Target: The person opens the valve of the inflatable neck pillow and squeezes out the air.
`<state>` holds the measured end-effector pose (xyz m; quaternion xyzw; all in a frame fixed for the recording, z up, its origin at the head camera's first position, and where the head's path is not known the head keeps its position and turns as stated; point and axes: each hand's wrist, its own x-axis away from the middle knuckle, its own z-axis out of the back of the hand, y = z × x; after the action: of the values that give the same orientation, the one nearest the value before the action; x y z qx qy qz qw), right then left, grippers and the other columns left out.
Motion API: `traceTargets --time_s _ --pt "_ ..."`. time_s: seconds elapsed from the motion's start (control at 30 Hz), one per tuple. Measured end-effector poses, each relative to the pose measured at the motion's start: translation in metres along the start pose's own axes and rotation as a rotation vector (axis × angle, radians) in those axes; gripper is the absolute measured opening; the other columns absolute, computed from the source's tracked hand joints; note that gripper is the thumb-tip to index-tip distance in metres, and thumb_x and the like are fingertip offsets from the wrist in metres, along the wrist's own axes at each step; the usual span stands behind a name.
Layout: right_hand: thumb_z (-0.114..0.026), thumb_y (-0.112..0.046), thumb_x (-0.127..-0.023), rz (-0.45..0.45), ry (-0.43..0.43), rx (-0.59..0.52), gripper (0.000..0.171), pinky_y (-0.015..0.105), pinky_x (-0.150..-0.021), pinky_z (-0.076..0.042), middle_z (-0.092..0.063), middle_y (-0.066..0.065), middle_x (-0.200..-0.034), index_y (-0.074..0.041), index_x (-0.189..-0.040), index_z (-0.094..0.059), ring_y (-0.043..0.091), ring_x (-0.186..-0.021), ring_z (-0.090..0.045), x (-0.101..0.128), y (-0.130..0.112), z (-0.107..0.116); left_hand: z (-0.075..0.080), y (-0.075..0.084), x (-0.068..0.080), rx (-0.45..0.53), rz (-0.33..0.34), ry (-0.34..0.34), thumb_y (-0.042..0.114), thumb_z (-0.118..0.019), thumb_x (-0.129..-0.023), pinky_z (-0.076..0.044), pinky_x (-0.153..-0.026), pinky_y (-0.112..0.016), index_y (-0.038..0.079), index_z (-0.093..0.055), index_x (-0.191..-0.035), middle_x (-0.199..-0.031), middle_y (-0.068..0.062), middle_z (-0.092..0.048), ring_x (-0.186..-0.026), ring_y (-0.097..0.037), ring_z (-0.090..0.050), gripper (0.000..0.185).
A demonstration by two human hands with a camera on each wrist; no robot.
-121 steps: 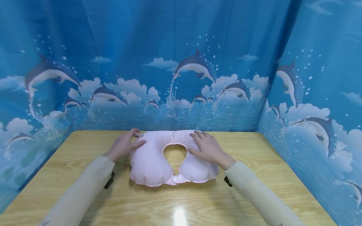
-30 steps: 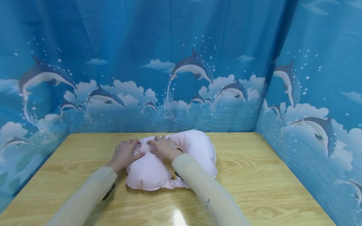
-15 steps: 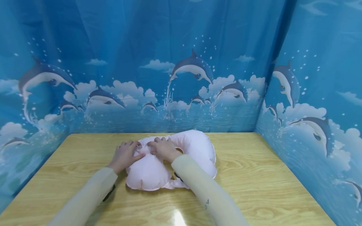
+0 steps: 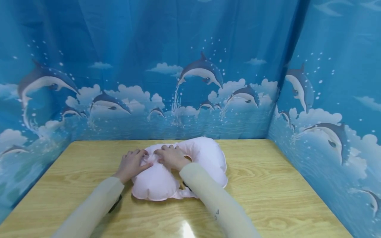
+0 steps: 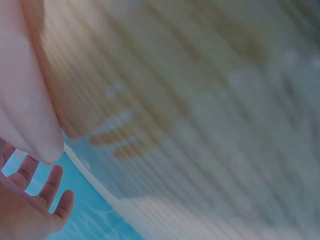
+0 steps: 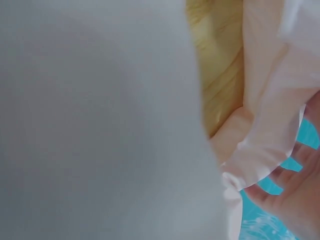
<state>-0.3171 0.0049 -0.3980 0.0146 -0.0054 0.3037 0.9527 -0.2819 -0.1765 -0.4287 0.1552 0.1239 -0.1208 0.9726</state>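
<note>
Pink neck pillow (image 4: 202, 157) lies near the middle of the table (image 4: 268, 185), toward its far edge, open end facing the near edge. Both hands sit on its left limb — left hand (image 4: 131, 163) on the outer side, right hand (image 4: 171, 157) crossed over from the inner side, fingers curled and pressing the soft material between them; whether they pinch it I cannot tell.

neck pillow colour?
Pale pink, plain with no print. The neck pillow shows best in the head view, lying on the wooden table.
</note>
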Motion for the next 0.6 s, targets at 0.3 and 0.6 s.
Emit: traceTargets --time_s 0.3,0.6 --pt "-0.051 -0.039 -0.092 -0.008 -0.014 0.011 0.046 0.048 -0.101 -0.034 -0.046 -0.001 -0.135 -0.032 -0.136 -0.04 0.024 -0.123 -0.044 0.002 0.0 0.012 -0.003 0.001 0.0 0.005 -0.002 -0.003 0.048 -0.067 -0.077 -0.036 -0.073 -0.051 0.013 -0.058 -0.102 -0.089 -0.005 -0.056 -0.086 -0.031 -0.051 0.044" --pt "-0.05 -0.04 -0.092 -0.068 -0.035 -0.012 0.049 0.049 -0.104 -0.031 -0.043 0.002 -0.139 -0.025 -0.137 -0.04 0.026 -0.128 -0.04 0.014 0.008 0.035 -0.002 0.005 0.001 0.011 0.016 -0.028 0.046 -0.068 -0.076 -0.035 -0.074 -0.052 0.013 -0.058 -0.099 -0.089 -0.005 -0.057 -0.085 -0.031 -0.05 0.041"
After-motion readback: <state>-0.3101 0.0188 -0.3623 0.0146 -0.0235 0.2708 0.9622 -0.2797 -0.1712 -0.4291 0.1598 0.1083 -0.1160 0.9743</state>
